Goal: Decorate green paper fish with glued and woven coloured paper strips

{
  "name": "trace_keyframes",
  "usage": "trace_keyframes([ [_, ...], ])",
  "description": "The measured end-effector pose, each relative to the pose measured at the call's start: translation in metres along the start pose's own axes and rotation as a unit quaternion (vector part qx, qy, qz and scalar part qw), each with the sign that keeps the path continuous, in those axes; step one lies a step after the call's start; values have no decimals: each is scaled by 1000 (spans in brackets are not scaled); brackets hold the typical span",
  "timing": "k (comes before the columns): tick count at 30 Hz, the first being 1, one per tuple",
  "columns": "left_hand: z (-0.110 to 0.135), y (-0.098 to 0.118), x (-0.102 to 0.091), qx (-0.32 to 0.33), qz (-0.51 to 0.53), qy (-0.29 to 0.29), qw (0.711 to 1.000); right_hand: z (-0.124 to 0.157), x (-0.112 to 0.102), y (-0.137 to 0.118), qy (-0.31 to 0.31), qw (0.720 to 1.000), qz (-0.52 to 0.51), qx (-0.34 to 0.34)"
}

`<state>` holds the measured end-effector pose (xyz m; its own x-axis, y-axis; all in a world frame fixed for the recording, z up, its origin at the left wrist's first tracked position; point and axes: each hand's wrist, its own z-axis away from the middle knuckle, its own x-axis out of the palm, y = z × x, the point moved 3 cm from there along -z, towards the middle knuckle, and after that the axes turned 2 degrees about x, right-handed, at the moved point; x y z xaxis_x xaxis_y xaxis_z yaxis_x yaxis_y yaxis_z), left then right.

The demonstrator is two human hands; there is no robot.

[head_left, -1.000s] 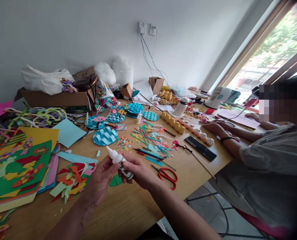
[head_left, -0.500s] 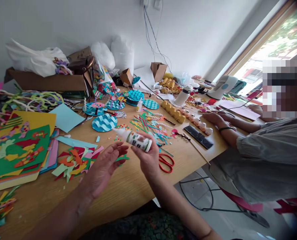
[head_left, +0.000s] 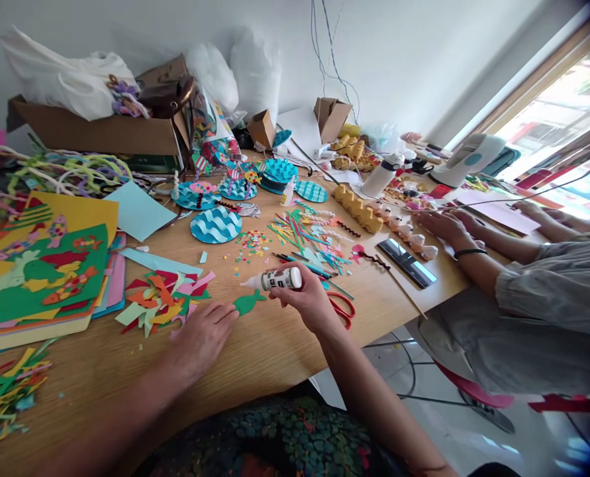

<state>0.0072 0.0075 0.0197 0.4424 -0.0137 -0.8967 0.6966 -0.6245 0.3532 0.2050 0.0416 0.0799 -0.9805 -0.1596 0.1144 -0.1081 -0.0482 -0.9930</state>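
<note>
Now my left hand has come off the glue bottle and lies flat, fingers spread, on the table. My right hand alone grips the bottle, nozzle lowered just above the green paper fish: gluing is in hand.

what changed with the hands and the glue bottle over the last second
The left hand let go of the glue bottle and came down flat on the table, beside the green paper fish. The right hand kept the bottle and tipped it from upright to sideways, nozzle pointing left above the fish. The red scissors and the co-worker's hands stayed put.
</note>
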Motion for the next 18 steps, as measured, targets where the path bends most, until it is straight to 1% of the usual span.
trace_keyframes([
  [3,3,2,7,8,-37,-3,999,2,-3,5,5,1000,0,5],
  [7,7,5,10,11,-79,5,997,3,-4,10,30,999,-9,10],
  [13,8,1,14,24,-91,4,996,0,-1,18,79,992,-96,-10],
  [15,8,1,13,25,-88,4,996,-1,2,19,74,993,-93,-19],
  [18,7,2,10,22,-75,8,997,-1,9,20,38,998,-37,-26],
])
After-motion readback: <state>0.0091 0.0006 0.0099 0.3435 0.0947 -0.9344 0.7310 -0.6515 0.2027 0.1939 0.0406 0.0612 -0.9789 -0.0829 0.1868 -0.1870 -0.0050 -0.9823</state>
